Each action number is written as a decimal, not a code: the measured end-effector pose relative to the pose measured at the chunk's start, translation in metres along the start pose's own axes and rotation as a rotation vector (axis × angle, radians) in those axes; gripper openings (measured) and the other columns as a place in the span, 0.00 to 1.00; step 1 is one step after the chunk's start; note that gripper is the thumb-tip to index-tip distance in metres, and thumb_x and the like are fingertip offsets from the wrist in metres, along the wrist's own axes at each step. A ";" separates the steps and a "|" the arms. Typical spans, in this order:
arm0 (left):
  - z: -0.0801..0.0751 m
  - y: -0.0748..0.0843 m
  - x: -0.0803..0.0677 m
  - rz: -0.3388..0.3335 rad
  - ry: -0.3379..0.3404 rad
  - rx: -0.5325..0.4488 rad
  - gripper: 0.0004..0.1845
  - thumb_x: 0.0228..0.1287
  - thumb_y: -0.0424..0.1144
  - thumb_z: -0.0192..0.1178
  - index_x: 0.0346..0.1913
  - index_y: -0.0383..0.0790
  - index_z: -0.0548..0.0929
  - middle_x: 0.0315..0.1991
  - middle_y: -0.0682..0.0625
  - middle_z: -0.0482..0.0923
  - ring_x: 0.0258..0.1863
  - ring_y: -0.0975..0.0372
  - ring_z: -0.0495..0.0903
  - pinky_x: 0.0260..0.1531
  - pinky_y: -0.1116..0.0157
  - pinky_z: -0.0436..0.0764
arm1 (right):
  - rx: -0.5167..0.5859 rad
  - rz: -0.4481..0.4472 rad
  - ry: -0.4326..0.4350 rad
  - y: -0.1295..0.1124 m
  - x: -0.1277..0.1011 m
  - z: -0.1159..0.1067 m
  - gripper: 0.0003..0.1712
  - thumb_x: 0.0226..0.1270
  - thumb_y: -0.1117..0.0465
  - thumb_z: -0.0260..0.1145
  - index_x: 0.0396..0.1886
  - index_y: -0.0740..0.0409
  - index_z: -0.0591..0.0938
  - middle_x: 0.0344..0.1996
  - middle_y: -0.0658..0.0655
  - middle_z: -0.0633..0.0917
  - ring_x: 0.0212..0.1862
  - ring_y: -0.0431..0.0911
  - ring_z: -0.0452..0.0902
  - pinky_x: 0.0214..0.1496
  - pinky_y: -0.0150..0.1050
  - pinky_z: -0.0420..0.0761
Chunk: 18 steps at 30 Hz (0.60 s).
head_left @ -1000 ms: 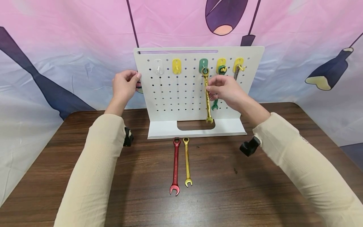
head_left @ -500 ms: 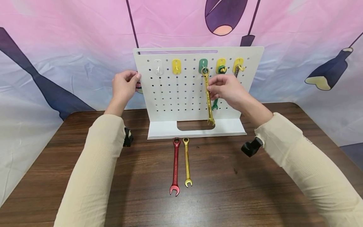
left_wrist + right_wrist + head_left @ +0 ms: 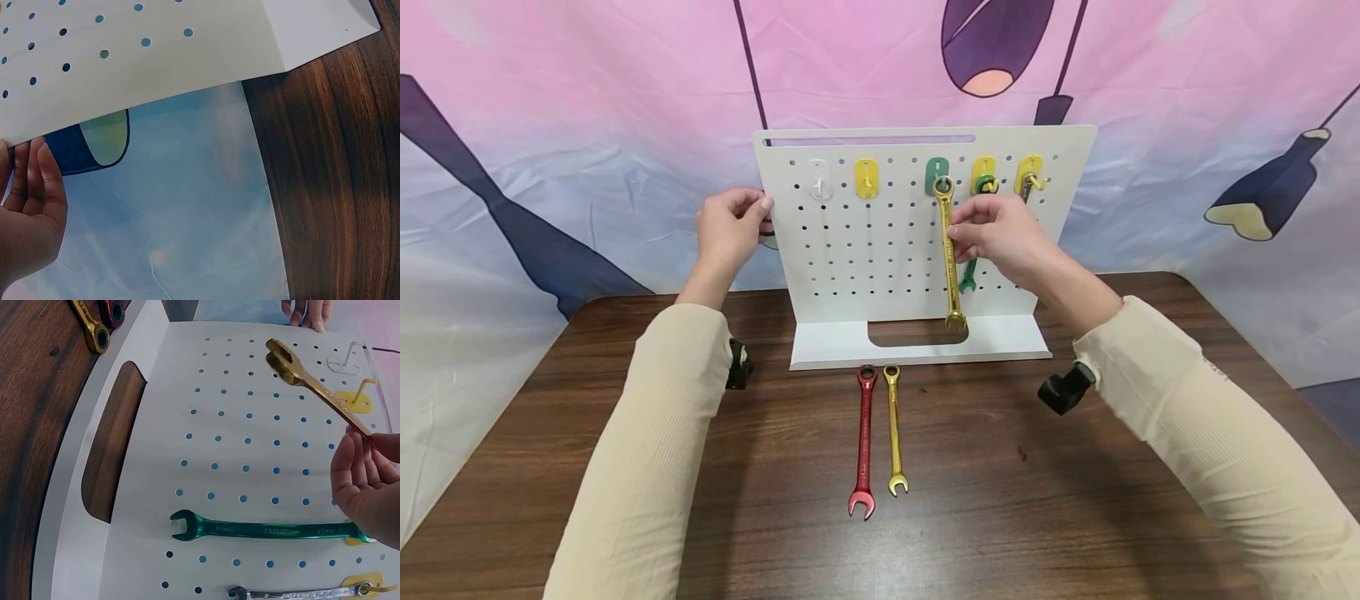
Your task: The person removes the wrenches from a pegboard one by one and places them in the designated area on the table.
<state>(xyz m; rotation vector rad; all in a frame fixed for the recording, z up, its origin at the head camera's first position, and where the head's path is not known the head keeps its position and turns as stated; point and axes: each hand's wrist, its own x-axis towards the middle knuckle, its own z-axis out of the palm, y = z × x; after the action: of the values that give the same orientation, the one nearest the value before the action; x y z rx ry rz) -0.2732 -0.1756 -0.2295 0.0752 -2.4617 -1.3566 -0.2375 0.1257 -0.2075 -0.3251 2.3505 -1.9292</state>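
Note:
My right hand (image 3: pixel 1000 233) pinches a large gold combination wrench (image 3: pixel 951 267) partway along its shaft. The wrench's ring end overlaps the green hook (image 3: pixel 937 169) in the head view; its open end hangs down. In the right wrist view the shaft of this gold wrench (image 3: pixel 331 401) stands off the board. At the left edge of the white pegboard (image 3: pixel 842 332), my left hand (image 3: pixel 727 223) grips the panel between thumb and fingers. A green wrench (image 3: pixel 269 530) hangs on a yellow hook right of the gold one, and a silver wrench (image 3: pixel 306 593) beyond it.
On the brown table (image 3: pixel 1000 517) before the pegboard lie a red wrench (image 3: pixel 865 433) and a smaller gold wrench (image 3: pixel 895 429), side by side. A clear hook (image 3: pixel 820 177) and a yellow hook (image 3: pixel 867 177) without wrenches are at the left. A printed cloth (image 3: pixel 850 67) stands behind.
The lower end of the gold wrench has swung slightly right, then slightly back, with its ring staying at the green hook. The left hand keeps its place on the board's edge.

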 end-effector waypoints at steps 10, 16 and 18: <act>0.004 -0.020 0.016 0.032 -0.007 -0.069 0.19 0.65 0.51 0.51 0.44 0.39 0.81 0.36 0.47 0.78 0.31 0.62 0.78 0.34 0.66 0.81 | 0.012 0.003 -0.002 -0.005 -0.002 0.000 0.04 0.64 0.74 0.56 0.38 0.71 0.73 0.29 0.57 0.78 0.26 0.44 0.75 0.34 0.34 0.81; 0.003 -0.018 0.015 0.021 -0.011 -0.079 0.19 0.64 0.52 0.52 0.44 0.40 0.81 0.36 0.47 0.78 0.32 0.61 0.78 0.35 0.67 0.81 | 0.001 0.013 -0.012 -0.007 -0.005 0.001 0.04 0.64 0.74 0.56 0.39 0.71 0.73 0.29 0.57 0.79 0.27 0.45 0.75 0.35 0.36 0.81; 0.001 -0.004 0.003 0.017 0.010 -0.012 0.20 0.65 0.51 0.51 0.46 0.38 0.80 0.38 0.45 0.77 0.34 0.60 0.78 0.37 0.66 0.81 | -0.001 0.013 -0.017 -0.007 -0.006 0.001 0.05 0.64 0.74 0.55 0.39 0.71 0.73 0.29 0.58 0.79 0.26 0.45 0.75 0.34 0.36 0.81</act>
<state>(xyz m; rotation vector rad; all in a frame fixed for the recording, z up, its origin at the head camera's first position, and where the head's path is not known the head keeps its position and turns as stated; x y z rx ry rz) -0.2766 -0.1781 -0.2324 0.0577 -2.4403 -1.3607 -0.2305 0.1248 -0.2015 -0.3236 2.3370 -1.9117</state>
